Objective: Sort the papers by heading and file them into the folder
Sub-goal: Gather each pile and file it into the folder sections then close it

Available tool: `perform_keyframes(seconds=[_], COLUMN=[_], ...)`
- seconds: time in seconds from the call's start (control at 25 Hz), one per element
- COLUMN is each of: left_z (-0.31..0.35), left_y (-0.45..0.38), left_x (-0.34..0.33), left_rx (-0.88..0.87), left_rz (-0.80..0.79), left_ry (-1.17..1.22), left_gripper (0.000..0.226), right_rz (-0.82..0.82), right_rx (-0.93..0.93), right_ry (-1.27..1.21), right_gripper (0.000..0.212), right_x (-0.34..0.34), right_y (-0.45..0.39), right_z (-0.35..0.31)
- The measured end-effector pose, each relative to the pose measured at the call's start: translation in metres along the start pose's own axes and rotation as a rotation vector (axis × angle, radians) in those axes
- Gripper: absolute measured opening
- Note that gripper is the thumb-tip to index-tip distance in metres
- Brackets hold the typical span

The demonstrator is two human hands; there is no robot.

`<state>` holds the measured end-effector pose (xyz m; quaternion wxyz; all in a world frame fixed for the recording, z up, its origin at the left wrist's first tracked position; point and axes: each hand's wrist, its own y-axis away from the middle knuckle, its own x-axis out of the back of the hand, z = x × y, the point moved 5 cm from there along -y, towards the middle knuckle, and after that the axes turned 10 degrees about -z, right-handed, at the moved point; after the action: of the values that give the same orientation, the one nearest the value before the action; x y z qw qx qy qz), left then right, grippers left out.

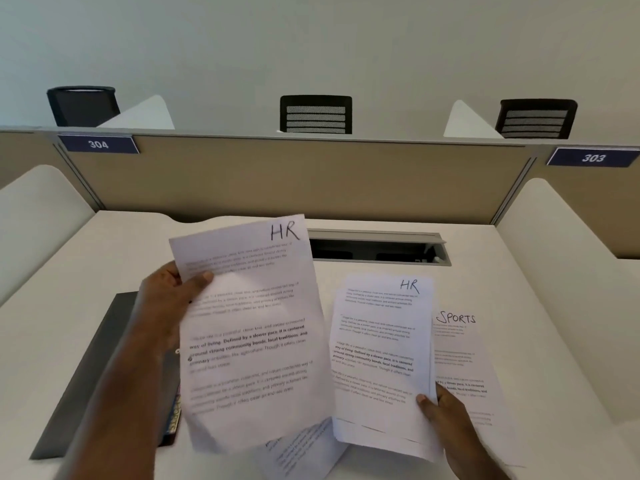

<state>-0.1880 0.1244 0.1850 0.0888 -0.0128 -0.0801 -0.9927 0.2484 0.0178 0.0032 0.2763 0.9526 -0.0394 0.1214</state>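
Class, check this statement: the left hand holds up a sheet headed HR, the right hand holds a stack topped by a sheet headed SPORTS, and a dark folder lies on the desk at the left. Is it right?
Not quite. In the head view the stack in the right hand is topped by a sheet headed HR; the SPORTS sheet lies behind it. The left hand does hold an HR sheet, and the dark folder lies at the left.

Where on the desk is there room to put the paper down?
Bare desk lies at the far left, between the divider and the folder, and at the far right past the Sports sheet. The middle is crowded with HR papers.
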Motion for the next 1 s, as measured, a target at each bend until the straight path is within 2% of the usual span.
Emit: perform_keyframes(seconds=[0.2, 0.32, 0.4, 0.48, 0.56, 0.6, 0.64, 0.72, 0.8, 0.88, 0.96, 1.0], left_z=[-0.012, -0.04, -0.058, -0.067, -0.078, -0.086, -0.094, -0.106, -0.113, -0.113, -0.101, -0.092], left_y=[-0.006, -0.005, -0.006, -0.009, -0.01, -0.008, -0.003, 0.011, 0.02, 0.02, 0.018, 0.017], left_x=[-0.043, -0.085, -0.1, -0.103, -0.101, -0.101, -0.104, -0.113, -0.113, -0.11, -0.111, -0.114], left_rx=[0.029, 0.074, 0.081, 0.056, 0.13, 0.225, 0.326, 0.482, 0.47, 0.387, 0.283, 0.226], left_rz=[-0.084, -0.186, -0.13, -0.042, -0.052, -0.112, -0.204, -0.426, -0.475, -0.452, -0.46, -0.469], left_ry=[0.021, -0.032, -0.071, -0.177, -0.236, -0.16, -0.013, 0.238, 0.264, 0.257, 0.235, 0.212], left_gripper=[0.018, 0.019, 0.018, 0.031, 0.061, 0.072, 0.074, 0.06, 0.049, 0.062, 0.08, 0.077], right_rz=[-0.155, -0.306, -0.396, -0.412, -0.389, -0.385, -0.376, -0.401, -0.476, -0.527, -0.572, -0.584], right_rx=[0.052, 0.075, 0.135, 0.173, 0.199, 0.191, 0.166, 0.118, 0.041, -0.02, 0.06, 0.117], right_ry=[-0.13, -0.289, -0.441, -0.551, -0.543, -0.519, -0.501, -0.453, -0.427, -0.496, -0.385, -0.292], right_gripper=[0.025, 0.037, 0.018, 0.019, 0.022, 0.02, 0.021, 0.023, 0.026, 0.034, 0.035, 0.04], right_x=[-0.028, -0.051, -0.058, -0.057, -0.052, -0.051, -0.051, -0.052, -0.052, -0.047, -0.039, -0.037], right_y=[0.016, 0.037, 0.056, 0.068, 0.07, 0.07, 0.067, 0.06, 0.056, 0.05, 0.041, 0.036], right_z=[-0.031, -0.058, -0.076, -0.088, -0.089, -0.088, -0.083, -0.075, -0.072, -0.077, -0.088, -0.097])
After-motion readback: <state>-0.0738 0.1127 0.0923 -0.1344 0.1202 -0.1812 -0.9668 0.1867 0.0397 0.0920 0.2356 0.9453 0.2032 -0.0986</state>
